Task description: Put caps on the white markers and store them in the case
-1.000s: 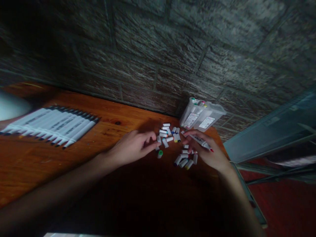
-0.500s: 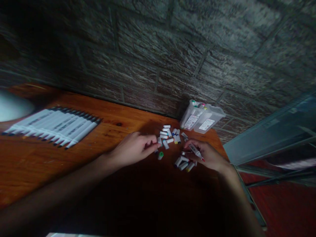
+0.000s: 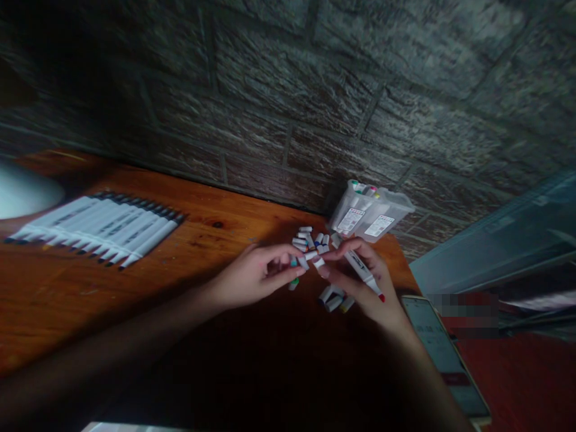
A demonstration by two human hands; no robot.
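Observation:
My right hand [image 3: 366, 276] holds a white marker [image 3: 360, 267] with a red end, lying slantwise across the fingers. Its thumb and index fingertips are at a small white marker cap [image 3: 318, 263], apparently pinching it. From the left, my left hand [image 3: 263, 273] reaches in with thumb and index apart, beside a loose cap [image 3: 303, 263]; whether they touch it I cannot tell. A green-ended cap [image 3: 294, 283] lies just below the left thumb. More caps [image 3: 306, 237] with coloured ends are heaped behind the fingertips, and several others [image 3: 333, 303] lie below my right hand.
A row of white markers [image 3: 103, 228] lies side by side on the wooden table [image 3: 216, 210] at left. A clear plastic case [image 3: 373, 210] with some markers stands by the brick wall [image 3: 270, 108]. At the right edge lies a phone [image 3: 443, 354]; a white rounded object [image 3: 27, 189] is far left.
Both hands have moved closer together over the caps, the left to the right and the right to the left. The marker has shifted slightly in my right hand. More of the phone shows.

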